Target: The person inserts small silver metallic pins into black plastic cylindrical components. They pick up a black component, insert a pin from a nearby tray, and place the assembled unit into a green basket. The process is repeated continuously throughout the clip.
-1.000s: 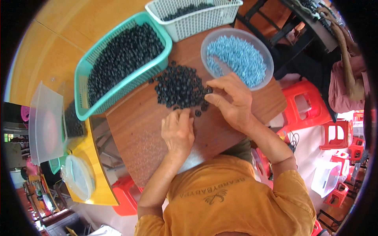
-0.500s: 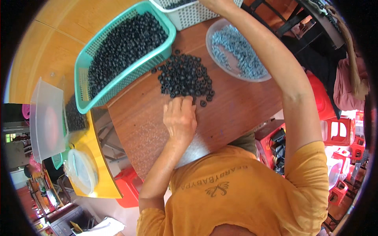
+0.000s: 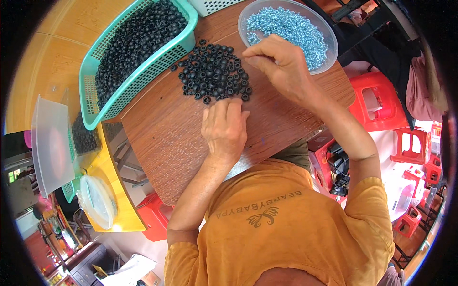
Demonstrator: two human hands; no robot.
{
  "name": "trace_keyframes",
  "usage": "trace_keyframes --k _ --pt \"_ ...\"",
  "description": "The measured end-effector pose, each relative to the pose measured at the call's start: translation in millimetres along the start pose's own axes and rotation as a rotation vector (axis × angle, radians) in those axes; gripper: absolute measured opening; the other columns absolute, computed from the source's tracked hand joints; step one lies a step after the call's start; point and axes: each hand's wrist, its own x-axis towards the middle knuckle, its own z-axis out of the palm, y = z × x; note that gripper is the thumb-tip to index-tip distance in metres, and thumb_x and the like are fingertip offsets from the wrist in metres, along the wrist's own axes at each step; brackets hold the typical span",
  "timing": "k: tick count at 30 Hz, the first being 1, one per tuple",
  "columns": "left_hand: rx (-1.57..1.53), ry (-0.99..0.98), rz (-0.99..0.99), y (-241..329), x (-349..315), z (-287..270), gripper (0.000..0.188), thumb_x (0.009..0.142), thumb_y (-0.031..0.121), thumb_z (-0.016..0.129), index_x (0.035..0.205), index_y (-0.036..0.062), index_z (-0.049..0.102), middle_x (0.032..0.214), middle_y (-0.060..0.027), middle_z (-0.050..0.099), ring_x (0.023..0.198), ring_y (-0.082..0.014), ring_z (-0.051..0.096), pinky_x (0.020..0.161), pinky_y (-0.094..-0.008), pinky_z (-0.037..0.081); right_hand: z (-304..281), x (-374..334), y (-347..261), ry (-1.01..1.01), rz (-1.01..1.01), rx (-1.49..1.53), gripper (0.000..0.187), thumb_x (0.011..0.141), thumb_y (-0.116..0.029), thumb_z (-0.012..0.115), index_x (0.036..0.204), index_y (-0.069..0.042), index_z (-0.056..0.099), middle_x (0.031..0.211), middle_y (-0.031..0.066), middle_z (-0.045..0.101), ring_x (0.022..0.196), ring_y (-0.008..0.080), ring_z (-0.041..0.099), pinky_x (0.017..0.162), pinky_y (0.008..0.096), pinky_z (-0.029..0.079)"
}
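Note:
A loose pile of black ring-like beads [image 3: 214,71] lies on the brown wooden table. At its near edge is my left hand [image 3: 223,127], fingers curled down with their tips close to the nearest beads. Whatever they hold is hidden. My right hand [image 3: 284,66] hovers between the pile and a clear round tub [image 3: 329,64] of small light-blue pieces [image 3: 291,31], overlapping the tub's near rim. Its thumb and forefinger are pinched together, pointing toward the beads. Anything between them is too small to make out.
A turquoise basket [image 3: 191,33] full of black beads stands at the far left, beside a white basket [image 3: 214,5]. On the yellow table [image 3: 119,205] at left sit clear plastic containers [image 3: 98,200]. Red stools [image 3: 377,100] stand right, near another person's pink clothing [image 3: 422,90].
My right hand has come back from the white basket to beside the bead pile, its fingers now pinched. My left hand remains at the pile's near edge. The view has shifted slightly.

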Motion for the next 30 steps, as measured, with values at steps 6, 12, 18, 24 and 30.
trace_keyframes --k 6,12,18,24,30 --pt "0.17 -0.086 0.02 -0.2 2.6 14.7 0.026 0.066 0.005 0.072 0.089 0.0053 0.061 0.075 -0.0083 0.053 0.068 -0.0273 0.051 0.064 -0.0359 0.039 -5.7 -18.4 -11.8 0.063 -0.035 0.109 0.008 0.074 -0.002 0.067 0.082 -0.003 0.067 0.07 0.0099 0.061 0.069 0.0245 0.057 0.061 0.0332 0.045" --pt "-0.417 -0.054 -0.466 5.7 -0.6 -4.8 0.013 0.079 0.001 0.065 0.092 -0.0012 0.061 0.084 -0.0059 0.064 0.074 -0.0192 0.062 0.064 -0.0301 0.048 -0.8 -40.6 -25.0 0.07 0.042 0.245 0.01 0.072 -0.001 0.068 0.082 -0.002 0.065 0.07 0.0085 0.061 0.068 0.0244 0.055 0.062 0.0328 0.044" --pt "-1.306 0.034 -0.986 -0.6 0.9 -25.2 0.012 0.085 -0.001 0.06 0.096 -0.0059 0.061 0.085 -0.0108 0.065 0.068 -0.0178 0.063 0.064 -0.0267 0.052 19.5 -67.2 -39.8 0.02 0.165 0.338 0.012 0.071 -0.003 0.068 0.083 -0.003 0.065 0.076 0.0053 0.062 0.072 0.0227 0.054 0.064 0.0328 0.044" --pt "-1.408 0.085 -1.012 1.5 -7.6 -29.4 0.014 0.082 -0.004 0.063 0.096 -0.0052 0.061 0.086 -0.0108 0.064 0.069 -0.0157 0.063 0.065 -0.0258 0.054 34.9 -70.1 -45.0 0.054 0.077 0.283 0.015 0.068 -0.001 0.068 0.082 -0.005 0.066 0.081 0.0038 0.063 0.075 0.022 0.054 0.065 0.0321 0.045" --pt "-1.415 0.11 -0.964 7.8 -9.8 -31.0 0.019 0.077 -0.01 0.065 0.096 -0.0062 0.06 0.086 -0.0104 0.064 0.075 -0.0149 0.062 0.07 -0.0278 0.056 37.9 -74.1 -47.2 0.102 0.023 0.248 0.016 0.067 0.002 0.068 0.081 -0.005 0.066 0.081 0.0045 0.062 0.077 0.0227 0.055 0.065 0.0325 0.045"
